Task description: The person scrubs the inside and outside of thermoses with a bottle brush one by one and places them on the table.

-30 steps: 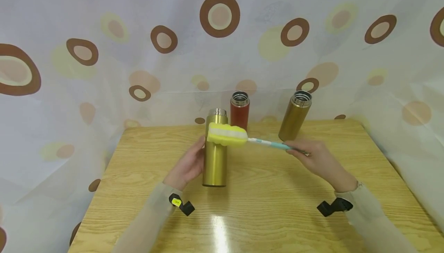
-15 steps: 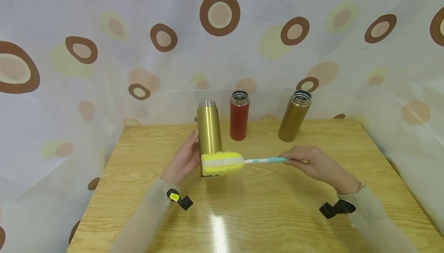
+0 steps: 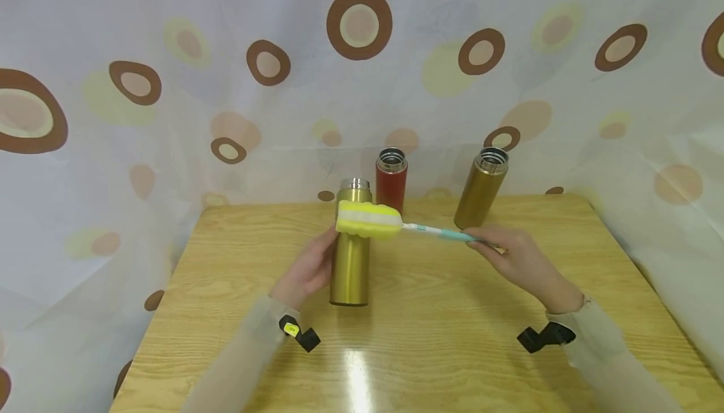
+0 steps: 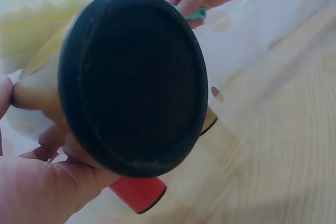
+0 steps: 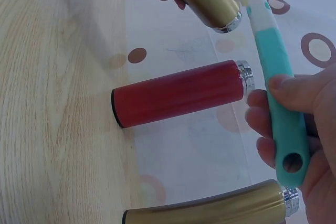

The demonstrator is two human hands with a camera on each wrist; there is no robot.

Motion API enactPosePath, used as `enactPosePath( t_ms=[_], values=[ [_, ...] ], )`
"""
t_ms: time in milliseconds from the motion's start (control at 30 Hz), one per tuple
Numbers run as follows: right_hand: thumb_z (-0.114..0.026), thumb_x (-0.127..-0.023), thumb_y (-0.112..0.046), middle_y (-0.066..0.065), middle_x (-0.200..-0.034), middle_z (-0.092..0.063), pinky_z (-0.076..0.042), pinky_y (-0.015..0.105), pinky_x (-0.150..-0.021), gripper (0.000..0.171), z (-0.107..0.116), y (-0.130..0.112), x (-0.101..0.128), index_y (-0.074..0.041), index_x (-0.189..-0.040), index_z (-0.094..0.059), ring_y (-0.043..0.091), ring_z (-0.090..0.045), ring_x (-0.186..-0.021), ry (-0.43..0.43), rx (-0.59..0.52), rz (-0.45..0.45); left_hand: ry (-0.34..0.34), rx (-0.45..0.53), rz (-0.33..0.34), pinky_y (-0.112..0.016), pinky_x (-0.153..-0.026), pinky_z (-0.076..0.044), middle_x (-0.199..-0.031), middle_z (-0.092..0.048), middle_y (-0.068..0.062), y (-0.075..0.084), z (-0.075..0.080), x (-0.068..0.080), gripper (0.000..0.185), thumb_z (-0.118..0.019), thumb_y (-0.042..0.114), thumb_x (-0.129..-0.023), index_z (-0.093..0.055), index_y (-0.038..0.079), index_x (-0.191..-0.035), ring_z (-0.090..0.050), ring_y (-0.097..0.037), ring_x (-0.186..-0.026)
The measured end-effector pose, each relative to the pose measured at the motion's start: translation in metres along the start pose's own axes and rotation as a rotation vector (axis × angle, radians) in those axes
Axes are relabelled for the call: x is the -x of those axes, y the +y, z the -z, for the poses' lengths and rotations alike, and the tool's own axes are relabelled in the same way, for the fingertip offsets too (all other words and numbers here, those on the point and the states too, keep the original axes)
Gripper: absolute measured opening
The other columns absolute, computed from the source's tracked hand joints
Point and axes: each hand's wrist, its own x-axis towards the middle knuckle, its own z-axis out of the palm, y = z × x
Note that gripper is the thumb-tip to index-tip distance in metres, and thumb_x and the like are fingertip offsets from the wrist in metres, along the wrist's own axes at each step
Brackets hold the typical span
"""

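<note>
Item 1: gold flask [image 3: 351, 256], upright on the wooden surface [image 3: 441, 331], mid-front. Your left hand [image 3: 308, 271] grips its side; the fingers curl behind the body, hidden from the head view. The left wrist view shows only its black base [image 4: 134, 80] and your palm [image 4: 37, 190].

Item 2: bottle brush, teal handle [image 3: 447, 234], yellow-and-white sponge head [image 3: 369, 219] lying across the flask's upper front, just below the steel mouth. Your right hand [image 3: 517, 262] pinches the handle end; the right wrist view shows thumb and fingers [image 5: 262, 121] closed round it and a hanging hole, unseen from the head.

Item 3: red flask [image 3: 391, 179], open, lower part hidden behind the sponge.

Item 4: second gold flask [image 3: 481, 189], open, rear right; cut off in the right wrist view.
</note>
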Motion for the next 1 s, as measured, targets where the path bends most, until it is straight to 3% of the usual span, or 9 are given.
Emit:
enactPosePath(
  t_ms=[200, 367, 500, 667, 833, 1000],
  values=[
    [-0.08, -0.079, 0.016, 0.009, -0.102, -0.079, -0.052, 0.008, -0.075, 0.039, -0.0017, 0.0006, -0.0037, -0.002, -0.113, -0.078, 0.019, -0.075, -0.082, 0.075, 0.065, -0.053, -0.074, 0.014, 0.005, -0.035, -0.111, -0.043, -0.131, -0.06, 0.001, -0.0034, -0.0046, 0.0016, 0.038, -0.039, 0.044, -0.113, -0.047, 0.019, -0.141, -0.057, -0.016, -0.123],
    [-0.079, -0.077, 0.018, 0.009, -0.104, -0.079, -0.05, 0.005, -0.078, 0.042, -0.0007, -0.0005, -0.0053, -0.001, -0.114, -0.078, 0.023, -0.076, -0.084, 0.093, 0.079, -0.088, -0.103, 0.06, 0.046, -0.035, -0.107, -0.047, -0.128, -0.059, 0.0, -0.005, -0.0032, 0.0018, 0.034, -0.027, 0.044, -0.114, -0.044, 0.024, -0.136, -0.06, -0.016, -0.119],
    [-0.08, -0.077, 0.018, 0.008, -0.102, -0.079, -0.051, 0.007, -0.076, 0.042, -0.0001, 0.0, -0.0053, -0.002, -0.113, -0.079, 0.019, -0.075, -0.083, 0.088, 0.078, -0.086, -0.121, 0.05, 0.043, -0.034, -0.106, -0.048, -0.128, -0.06, 0.001, -0.0067, -0.0017, 0.0011, 0.035, -0.023, 0.043, -0.115, -0.046, 0.026, -0.135, -0.06, -0.015, -0.119],
    [-0.081, -0.076, 0.016, 0.006, -0.1, -0.079, -0.052, 0.009, -0.075, 0.041, 0.0003, 0.0027, -0.0033, -0.003, -0.112, -0.079, 0.014, -0.073, -0.083, 0.06, 0.046, -0.045, -0.072, 0.028, 0.003, -0.034, -0.108, -0.046, -0.131, -0.059, 0.001, -0.0068, -0.0009, 0.002, 0.033, -0.03, 0.044, -0.114, -0.055, 0.03, -0.131, -0.057, -0.016, -0.123],
    [-0.081, -0.081, 0.009, 0.003, -0.101, -0.079, -0.052, 0.011, -0.075, 0.034, -0.0007, 0.0042, -0.0012, -0.006, -0.113, -0.079, 0.015, -0.072, -0.085, -0.018, 0.002, 0.028, 0.025, 0.045, -0.015, -0.034, -0.106, -0.048, -0.136, -0.054, -0.002, -0.0041, 0.001, 0.0033, 0.034, -0.041, 0.046, -0.111, -0.053, 0.026, -0.136, -0.056, -0.018, -0.124],
    [-0.08, -0.073, 0.018, 0.003, -0.1, -0.078, -0.051, 0.013, -0.072, 0.045, -0.0033, 0.0043, 0.0005, -0.006, -0.112, -0.079, 0.013, -0.071, -0.084, -0.073, -0.06, 0.099, 0.083, 0.033, -0.019, -0.033, -0.097, -0.052, -0.127, -0.056, -0.003, 0.0, 0.0039, 0.0028, 0.041, -0.044, 0.052, -0.109, -0.048, 0.024, -0.138, -0.06, -0.016, -0.113]
  ],
)
